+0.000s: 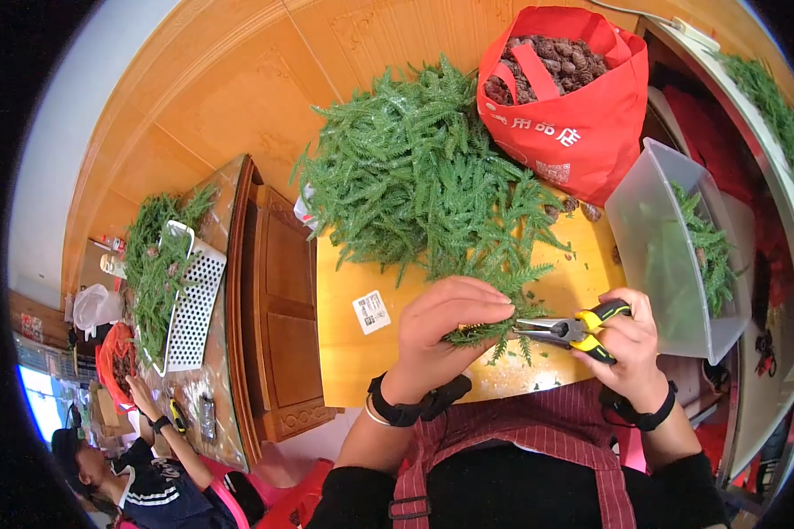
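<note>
My left hand (445, 322) is closed around a green artificial pine sprig (485, 333), its needles poking out beneath the fingers. In my right hand (633, 344) is a pair of needle-nose pliers (578, 331) with yellow and black handles. The plier jaws point left and meet the sprig beside my left fingertips. Whether the jaws grip its stem is too small to tell. Just beyond my hands, a large heap of green pine sprigs (415, 167) covers the back of the yellow table (344, 348).
A red bag (565, 132) full of pine cones stands behind right. A clear plastic bin (670, 247) holding greenery is at the right. A white label (371, 312) lies on the table. At far left, a person (141, 476) works by a white perforated basket (194, 300).
</note>
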A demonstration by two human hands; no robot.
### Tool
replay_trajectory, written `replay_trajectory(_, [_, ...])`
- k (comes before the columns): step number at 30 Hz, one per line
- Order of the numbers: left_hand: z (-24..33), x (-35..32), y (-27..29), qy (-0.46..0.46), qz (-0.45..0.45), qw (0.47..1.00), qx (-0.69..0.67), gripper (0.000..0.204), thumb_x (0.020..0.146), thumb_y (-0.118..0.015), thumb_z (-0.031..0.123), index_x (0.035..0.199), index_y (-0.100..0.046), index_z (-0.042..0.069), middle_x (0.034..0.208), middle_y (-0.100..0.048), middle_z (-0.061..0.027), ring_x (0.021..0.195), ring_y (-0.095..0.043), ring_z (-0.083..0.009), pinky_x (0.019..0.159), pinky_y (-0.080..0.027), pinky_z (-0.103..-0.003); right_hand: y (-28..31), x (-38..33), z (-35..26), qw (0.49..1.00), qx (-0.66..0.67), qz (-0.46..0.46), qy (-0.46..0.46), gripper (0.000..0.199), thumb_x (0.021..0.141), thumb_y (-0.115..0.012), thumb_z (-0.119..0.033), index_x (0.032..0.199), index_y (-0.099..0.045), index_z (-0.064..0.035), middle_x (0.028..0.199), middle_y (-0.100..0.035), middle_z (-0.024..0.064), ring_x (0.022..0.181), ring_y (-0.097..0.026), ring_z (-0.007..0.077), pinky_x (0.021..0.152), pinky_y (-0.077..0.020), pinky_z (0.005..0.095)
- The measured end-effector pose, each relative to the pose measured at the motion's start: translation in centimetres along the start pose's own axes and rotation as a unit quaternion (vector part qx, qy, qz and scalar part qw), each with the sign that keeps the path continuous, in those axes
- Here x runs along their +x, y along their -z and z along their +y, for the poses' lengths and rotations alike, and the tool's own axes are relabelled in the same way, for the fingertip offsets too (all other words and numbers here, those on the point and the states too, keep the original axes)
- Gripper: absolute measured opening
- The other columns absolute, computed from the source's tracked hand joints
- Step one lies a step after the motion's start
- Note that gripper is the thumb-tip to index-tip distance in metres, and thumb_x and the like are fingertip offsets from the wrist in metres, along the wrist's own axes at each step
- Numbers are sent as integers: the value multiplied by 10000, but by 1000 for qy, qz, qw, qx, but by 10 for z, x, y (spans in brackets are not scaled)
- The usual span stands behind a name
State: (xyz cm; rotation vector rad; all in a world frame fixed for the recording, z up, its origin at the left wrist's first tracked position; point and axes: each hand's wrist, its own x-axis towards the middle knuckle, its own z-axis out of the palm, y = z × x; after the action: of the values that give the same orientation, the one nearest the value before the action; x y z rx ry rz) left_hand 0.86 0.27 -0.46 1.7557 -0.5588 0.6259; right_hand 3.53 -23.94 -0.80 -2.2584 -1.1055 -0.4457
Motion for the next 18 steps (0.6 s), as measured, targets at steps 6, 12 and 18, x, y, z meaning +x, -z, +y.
replay_trajectory(6, [-1,-2,-2,16,0,1000,-16,270,585,-756,-15,821,-632,27,822,-618,-100,793,-602,-240,688,-488,-314,1,2,1,1000,-11,10,9,275,554,-741,-209,672,-567,-33,720,-589,77,821,-532,301,719,-410,405])
replay_trajectory(12, [0,-1,-6,39,15,999,-13,265,590,-763,-12,814,-627,31,813,-607,-94,781,-599,-230,677,-487,-307,1,3,-2,1000,4,6,-2,244,572,-746,-204,667,-575,-58,751,-603,45,811,-541,272,686,-425,379])
replay_trajectory(18, [1,-2,-10,19,43,999,6,288,577,-738,-49,832,-633,34,818,-613,-89,787,-598,-231,682,-486,-303,-1,1,-4,997,77,-21,-24,251,600,-747,-221,670,-575,-51,751,-616,55,786,-546,281,720,-444,369])
